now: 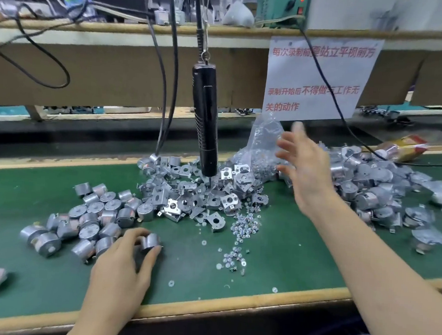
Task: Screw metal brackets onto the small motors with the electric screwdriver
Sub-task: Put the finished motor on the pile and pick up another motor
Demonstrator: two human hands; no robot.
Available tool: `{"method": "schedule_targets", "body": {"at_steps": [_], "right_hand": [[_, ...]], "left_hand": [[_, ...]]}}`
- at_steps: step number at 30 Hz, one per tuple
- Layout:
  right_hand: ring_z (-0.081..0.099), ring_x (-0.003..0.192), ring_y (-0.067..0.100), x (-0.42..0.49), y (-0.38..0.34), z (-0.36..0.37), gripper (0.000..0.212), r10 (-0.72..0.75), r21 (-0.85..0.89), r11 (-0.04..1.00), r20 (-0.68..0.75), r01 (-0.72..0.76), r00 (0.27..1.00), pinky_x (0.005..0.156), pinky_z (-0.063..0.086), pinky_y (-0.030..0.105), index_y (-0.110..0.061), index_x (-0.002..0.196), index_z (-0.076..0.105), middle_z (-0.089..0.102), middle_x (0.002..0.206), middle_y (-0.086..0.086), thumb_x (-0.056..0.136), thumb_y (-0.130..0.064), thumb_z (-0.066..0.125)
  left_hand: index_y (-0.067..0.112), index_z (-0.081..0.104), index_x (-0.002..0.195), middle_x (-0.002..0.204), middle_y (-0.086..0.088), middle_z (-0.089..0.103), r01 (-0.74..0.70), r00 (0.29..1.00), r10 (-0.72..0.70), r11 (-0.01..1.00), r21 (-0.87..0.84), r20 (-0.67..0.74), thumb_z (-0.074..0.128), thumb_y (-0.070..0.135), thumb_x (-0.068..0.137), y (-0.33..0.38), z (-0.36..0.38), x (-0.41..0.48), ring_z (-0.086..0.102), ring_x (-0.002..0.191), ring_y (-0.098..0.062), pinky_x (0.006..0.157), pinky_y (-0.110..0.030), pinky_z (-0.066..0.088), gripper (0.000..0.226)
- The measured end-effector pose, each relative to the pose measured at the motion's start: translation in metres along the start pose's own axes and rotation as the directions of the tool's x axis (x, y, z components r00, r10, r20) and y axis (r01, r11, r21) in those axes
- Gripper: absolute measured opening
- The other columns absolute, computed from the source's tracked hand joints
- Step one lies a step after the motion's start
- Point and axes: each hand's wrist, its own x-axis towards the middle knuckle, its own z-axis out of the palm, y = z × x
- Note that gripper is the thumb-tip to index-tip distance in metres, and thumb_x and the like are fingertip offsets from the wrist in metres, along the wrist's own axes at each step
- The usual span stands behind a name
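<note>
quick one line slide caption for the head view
Left hand grips a small motor while the open right hand hovers beside the hanging electric screwdriver.

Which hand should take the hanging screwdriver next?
Probably right. The right hand is open, empty and raised, level with the lower part of the screwdriver on its right side. The left hand is low near the bench edge, gripping a motor.

Your green surface carries a cluster of loose motors just left of your left hand, whose fingers pinch one motor. Between your hands lie a heap of brackets and scattered screws. A washer lies right of your left hand. Just beyond your right hand sits a clear bag and, to that hand's right, a second motor heap.
</note>
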Motion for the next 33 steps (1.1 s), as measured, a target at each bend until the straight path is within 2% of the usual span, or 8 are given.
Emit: {"method": "schedule_targets", "body": {"at_steps": [2,5,8,13,18,24,27,33], "right_hand": [[0.059,0.119,0.007,-0.011,0.002,0.024,0.071,-0.107,-0.225,0.963,0.192,0.15,0.976,0.099,0.049,0.029,-0.023,0.136,0.057,0.062,0.13,-0.007,0.083,-0.069,0.064],[0.043,0.136,0.001,-0.024,0.005,0.051,0.097,-0.077,-0.305,0.928,0.403,0.213,0.912,0.099,0.041,0.019,-0.037,0.153,0.035,0.046,0.148,-0.011,0.073,-0.072,0.075],[0.046,0.138,0.005,-0.03,0.012,0.071,0.101,-0.027,-0.298,0.933,0.504,0.203,0.863,0.114,0.041,0.039,-0.039,0.157,0.029,0.05,0.15,-0.006,0.075,-0.056,0.085],[0.069,0.108,0.023,-0.034,0.013,0.092,0.062,-0.07,-0.16,0.966,0.601,0.206,0.796,0.104,0.052,0.047,-0.019,0.14,0.05,0.072,0.114,0.011,0.084,-0.018,0.077],[0.057,0.067,0.018,-0.04,0.017,0.092,0.022,-0.12,-0.084,0.976,0.556,0.2,0.822,0.071,0.052,0.036,-0.01,0.097,0.054,0.057,0.078,0.013,0.081,-0.023,0.06],[0.041,0.048,0.02,-0.048,0.031,0.071,0.079,-0.074,0.17,0.985,0.599,-0.036,0.797,0.051,0.04,0.028,-0.019,0.073,0.054,0.047,0.061,0.003,0.069,-0.098,0.045],[0.038,0.046,0.019,-0.057,0.043,0.068,0.082,-0.004,0.208,0.963,0.654,-0.175,0.756,0.05,0.038,0.026,-0.018,0.068,0.054,0.045,0.058,0.002,0.079,-0.088,0.012],[0.039,0.045,0.019,-0.065,0.054,0.075,0.079,0.011,0.227,0.954,0.627,-0.196,0.779,0.049,0.039,0.026,-0.018,0.068,0.054,0.045,0.056,0.003,0.081,-0.079,0.006]], "left_hand": [[0.031,0.058,0.096,0.058,0.019,0.047,-0.025,1.0,0.025,1.0,-0.007,-0.008,0.08,0.026,0.078,0.003,-0.002,-0.001,0.052,0.055,-0.002,0.052,-0.019,0.037,0.029],[0.03,0.055,0.093,0.062,0.018,0.05,-0.075,0.997,0.075,0.997,-0.015,0.019,0.082,0.025,0.076,0.004,-0.001,-0.001,0.056,0.067,0.0,0.056,-0.012,0.035,0.032],[0.032,0.051,0.091,0.074,0.019,0.059,-0.09,0.994,0.092,0.995,-0.029,0.053,0.08,0.025,0.078,0.003,-0.001,0.0,0.057,0.071,0.0,0.062,-0.01,0.039,0.033],[0.031,0.051,0.092,0.076,0.021,0.06,-0.084,0.995,0.088,0.994,-0.068,0.05,0.082,0.018,0.075,0.001,0.002,0.0,0.059,0.078,0.003,0.066,-0.004,0.038,0.038],[0.03,0.053,0.085,0.08,0.022,0.062,-0.077,0.997,0.08,0.987,-0.14,0.018,0.083,0.014,0.073,0.0,0.004,-0.002,0.06,0.076,0.003,0.065,-0.004,0.039,0.035],[0.031,0.052,0.085,0.081,0.022,0.058,-0.076,0.995,0.08,0.995,-0.067,0.055,0.083,0.026,0.076,-0.003,0.005,-0.003,0.056,0.077,-0.004,0.072,-0.006,0.037,0.033],[0.028,0.051,0.084,0.083,0.022,0.057,-0.077,0.995,0.081,0.995,-0.062,0.062,0.083,0.023,0.076,-0.002,0.003,-0.003,0.054,0.08,-0.007,0.077,-0.002,0.032,0.034],[0.03,0.047,0.089,0.087,0.021,0.056,-0.072,0.992,0.08,0.994,-0.083,0.093,0.08,0.018,0.076,0.0,-0.001,-0.004,0.053,0.085,-0.011,0.079,-0.001,0.032,0.037]]}}
